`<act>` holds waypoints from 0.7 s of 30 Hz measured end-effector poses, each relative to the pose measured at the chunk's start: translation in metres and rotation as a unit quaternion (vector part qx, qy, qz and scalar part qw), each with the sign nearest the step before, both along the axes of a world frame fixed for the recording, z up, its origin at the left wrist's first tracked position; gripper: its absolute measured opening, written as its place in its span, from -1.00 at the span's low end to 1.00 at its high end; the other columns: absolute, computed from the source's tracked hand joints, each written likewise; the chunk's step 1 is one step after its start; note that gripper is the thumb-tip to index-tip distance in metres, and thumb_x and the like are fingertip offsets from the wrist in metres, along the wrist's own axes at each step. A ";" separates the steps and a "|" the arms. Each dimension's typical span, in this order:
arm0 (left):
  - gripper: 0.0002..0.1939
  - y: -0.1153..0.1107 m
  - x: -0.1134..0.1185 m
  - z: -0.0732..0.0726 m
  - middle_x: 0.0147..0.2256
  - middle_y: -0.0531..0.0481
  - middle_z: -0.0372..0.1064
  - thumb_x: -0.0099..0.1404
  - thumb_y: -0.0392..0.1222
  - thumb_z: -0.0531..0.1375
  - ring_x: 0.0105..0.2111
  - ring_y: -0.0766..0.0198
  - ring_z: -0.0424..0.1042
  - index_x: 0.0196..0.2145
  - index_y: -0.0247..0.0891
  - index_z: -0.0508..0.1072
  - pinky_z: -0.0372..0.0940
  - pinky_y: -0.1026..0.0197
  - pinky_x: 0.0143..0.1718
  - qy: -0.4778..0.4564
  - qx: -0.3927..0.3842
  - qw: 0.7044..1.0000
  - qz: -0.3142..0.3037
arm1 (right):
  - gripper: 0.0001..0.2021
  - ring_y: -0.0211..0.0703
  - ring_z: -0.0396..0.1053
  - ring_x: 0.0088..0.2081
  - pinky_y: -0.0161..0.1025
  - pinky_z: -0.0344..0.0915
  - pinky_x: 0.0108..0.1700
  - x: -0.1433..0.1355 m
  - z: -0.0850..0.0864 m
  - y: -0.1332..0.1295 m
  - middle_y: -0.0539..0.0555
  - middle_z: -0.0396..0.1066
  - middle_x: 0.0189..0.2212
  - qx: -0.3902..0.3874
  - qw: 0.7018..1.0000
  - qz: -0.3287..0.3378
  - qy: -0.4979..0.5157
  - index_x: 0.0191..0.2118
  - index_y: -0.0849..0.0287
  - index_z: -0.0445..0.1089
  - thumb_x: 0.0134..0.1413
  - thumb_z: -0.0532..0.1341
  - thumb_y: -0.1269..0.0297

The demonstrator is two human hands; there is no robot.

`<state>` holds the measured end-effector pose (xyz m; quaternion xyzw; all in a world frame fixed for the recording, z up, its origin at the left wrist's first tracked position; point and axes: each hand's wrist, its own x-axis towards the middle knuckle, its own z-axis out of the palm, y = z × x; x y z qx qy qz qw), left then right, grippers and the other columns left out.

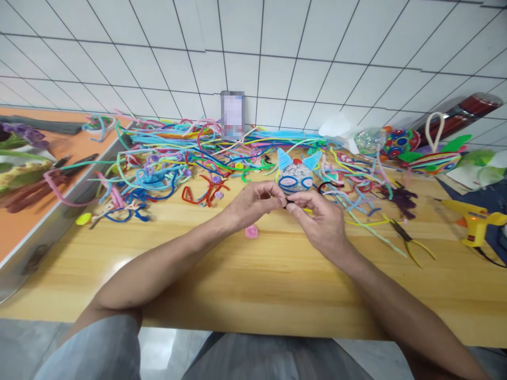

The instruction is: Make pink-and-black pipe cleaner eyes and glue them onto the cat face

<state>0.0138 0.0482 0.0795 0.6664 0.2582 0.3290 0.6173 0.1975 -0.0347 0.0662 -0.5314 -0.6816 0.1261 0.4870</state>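
Note:
My left hand (256,203) and my right hand (321,219) meet over the table's middle, fingertips pinched together. Between them is a short black piece (288,202), probably of pipe cleaner; the fingers cover most of it. Just behind my hands sits a clear ball decorated as an animal head (295,173), with light-blue pipe-cleaner ears and blue-and-pink eye rings. A pink coiled disc (251,231) lies on the wood below my left hand. To the right of the head is a black pipe-cleaner strip (330,186).
Loose coloured pipe cleaners (166,174) spread along the back. A phone (233,116) leans on the tiled wall. Yellow-handled pliers (412,243) and a yellow glue gun (475,221) lie at right, near a decorated fish-like piece (431,161). An orange-bottomed tray (59,182) stands at left.

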 end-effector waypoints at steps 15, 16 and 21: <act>-0.79 0.013 -0.005 0.003 -0.47 0.07 0.38 0.23 -0.06 0.38 -0.50 0.39 0.27 -0.35 -0.27 0.55 0.23 0.30 -0.46 0.017 -0.031 0.997 -0.075 | -0.94 -0.21 0.55 -0.40 -0.24 0.49 -0.30 0.003 0.000 0.004 -0.02 0.59 -0.42 -0.079 0.988 0.049 0.126 -0.23 0.12 0.52 0.16 0.35 0.31; -0.79 0.013 -0.005 0.002 -0.48 0.07 0.37 0.24 -0.07 0.37 -0.51 0.40 0.26 -0.36 -0.28 0.55 0.22 0.31 -0.46 0.021 -0.026 0.997 -0.075 | -0.94 -0.21 0.55 -0.40 -0.24 0.49 -0.30 0.003 0.000 0.004 -0.02 0.59 -0.41 -0.080 0.988 0.050 0.126 -0.24 0.12 0.52 0.16 0.36 0.31; -0.81 0.010 -0.006 0.003 -0.51 0.11 0.32 0.27 -0.12 0.32 -0.52 0.44 0.19 -0.38 -0.32 0.53 0.10 0.33 -0.47 0.055 0.044 0.995 -0.066 | -0.96 -0.21 0.55 -0.39 -0.24 0.49 -0.28 0.002 -0.004 0.004 -0.01 0.61 -0.40 -0.093 0.987 0.048 0.122 -0.27 0.10 0.53 0.15 0.36 0.31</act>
